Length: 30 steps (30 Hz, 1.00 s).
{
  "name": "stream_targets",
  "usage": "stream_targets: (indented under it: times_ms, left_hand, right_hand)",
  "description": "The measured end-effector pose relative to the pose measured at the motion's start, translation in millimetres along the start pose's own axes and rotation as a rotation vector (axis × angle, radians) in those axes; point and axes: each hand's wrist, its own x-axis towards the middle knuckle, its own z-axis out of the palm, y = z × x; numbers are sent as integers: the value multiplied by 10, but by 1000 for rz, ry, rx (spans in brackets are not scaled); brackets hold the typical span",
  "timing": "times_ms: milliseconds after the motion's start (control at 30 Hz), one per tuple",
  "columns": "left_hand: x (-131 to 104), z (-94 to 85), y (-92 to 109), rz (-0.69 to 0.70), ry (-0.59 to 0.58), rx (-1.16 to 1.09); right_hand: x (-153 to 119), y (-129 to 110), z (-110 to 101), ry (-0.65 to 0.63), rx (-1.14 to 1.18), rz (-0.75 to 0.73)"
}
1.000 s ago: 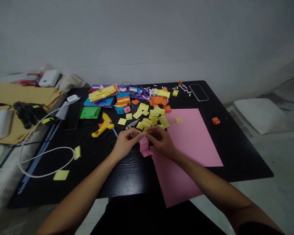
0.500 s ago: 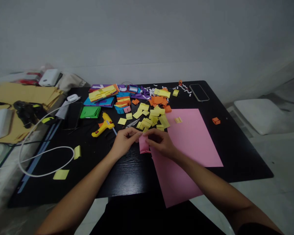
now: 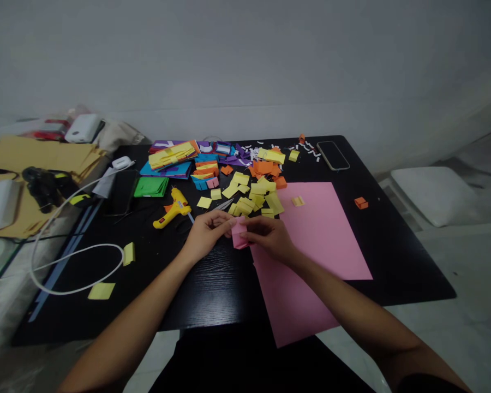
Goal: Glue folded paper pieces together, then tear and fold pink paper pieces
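A small folded pink paper piece is held up between both hands over the black table. My left hand pinches its upper left edge between thumb and fingers. On its right side, my right hand grips it with thumb and fingertips. A large pink sheet lies under my right forearm, with a small folded yellow piece on it. Just beyond my hands are a pile of folded yellow papers and scissors, whose handles are hard to see.
A yellow glue gun and green papers lie left of the hands. Stacked coloured papers and orange pieces are at the back. A phone rests back right. A white cable loops on the left.
The pink piece has been raised and turned slightly, so its folded face shows more. The fingers of my right hand have shifted on it.
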Motion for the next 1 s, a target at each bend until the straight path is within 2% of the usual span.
stream_targets:
  times_ms: [233,367,533,800,933,1000]
  left_hand:
    - [1,10,-25,21,63,-3]
    - [-3,15,-42,25,58,-22]
    - [1,26,-49,57,49,-38]
    - [-26,-3,3,98,-45,28]
    - [-53,-8,-12,134,-126,23]
    - [-57,0,-36,173,-124,63]
  right_hand:
    - [8,6,-18,-8,-39,-19]
    - [1,3,-7,-63,44,-5]
    - [0,0,-12,-44,29,0]
    - [30,-35,-39,48,-141,-93]
    - [39,-62,-44,105,-167,-173]
    - [34,-72,-39,106,-156,-167]
